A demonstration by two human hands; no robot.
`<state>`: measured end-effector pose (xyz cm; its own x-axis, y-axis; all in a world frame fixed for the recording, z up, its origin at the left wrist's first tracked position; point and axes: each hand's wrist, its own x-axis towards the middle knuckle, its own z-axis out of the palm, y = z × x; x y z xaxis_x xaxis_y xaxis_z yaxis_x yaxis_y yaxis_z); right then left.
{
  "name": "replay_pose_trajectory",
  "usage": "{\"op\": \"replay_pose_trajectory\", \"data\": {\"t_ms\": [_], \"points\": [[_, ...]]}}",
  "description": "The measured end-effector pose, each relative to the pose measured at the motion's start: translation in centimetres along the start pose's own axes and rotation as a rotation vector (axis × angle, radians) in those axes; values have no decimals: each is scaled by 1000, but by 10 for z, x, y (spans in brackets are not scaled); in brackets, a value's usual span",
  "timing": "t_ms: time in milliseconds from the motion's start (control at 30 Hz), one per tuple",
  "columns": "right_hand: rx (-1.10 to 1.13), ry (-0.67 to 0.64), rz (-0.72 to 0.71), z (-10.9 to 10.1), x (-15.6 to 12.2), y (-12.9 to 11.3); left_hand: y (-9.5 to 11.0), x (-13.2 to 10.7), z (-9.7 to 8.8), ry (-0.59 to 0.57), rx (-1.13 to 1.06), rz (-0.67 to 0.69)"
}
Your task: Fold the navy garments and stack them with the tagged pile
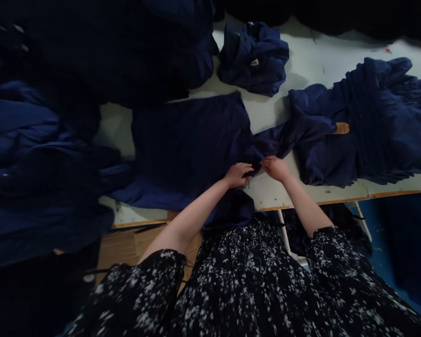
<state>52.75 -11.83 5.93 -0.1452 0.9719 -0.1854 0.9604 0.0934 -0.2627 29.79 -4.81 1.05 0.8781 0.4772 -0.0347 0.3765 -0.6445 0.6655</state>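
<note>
A navy blue garment (189,150) lies spread on the white table in front of me, with one part hanging over the front edge. My left hand (238,175) is closed on its lower right part. A small thin object shows under the fingers there, too dark to name. Close by on the right, my right hand (275,168) pinches the fabric at the base of a narrow stretch, perhaps a sleeve. That stretch reaches right toward a stack of folded navy garments (382,126), where a tan paper tag (342,128) lies on top.
Behind the garment sits a bundled navy garment (254,61) on the white table (315,51). Large dark blue heaps of cloth (28,164) fill the left side. Below the table edge are cardboard (122,248) and a white frame (284,234) with dark cloth.
</note>
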Motion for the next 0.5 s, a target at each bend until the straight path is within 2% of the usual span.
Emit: {"op": "replay_pose_trajectory", "data": {"t_ms": [67,133,267,333,433,500], "points": [[52,-35,-39,14,2,-7,2,6,-8,-127,-17,4],[99,16,36,24,0,-6,0,18,-22,-135,-40,-62],[231,271,343,44,-15,-4,-20,62,-59,134,92,-298],[340,280,513,57,-22,-11,-31,89,-72,179,159,-330],[578,160,628,74,-21,-29,-43,126,-80,68,234,-284],[759,178,674,84,-15,-42,-46,144,-80,-54,303,-256]]}}
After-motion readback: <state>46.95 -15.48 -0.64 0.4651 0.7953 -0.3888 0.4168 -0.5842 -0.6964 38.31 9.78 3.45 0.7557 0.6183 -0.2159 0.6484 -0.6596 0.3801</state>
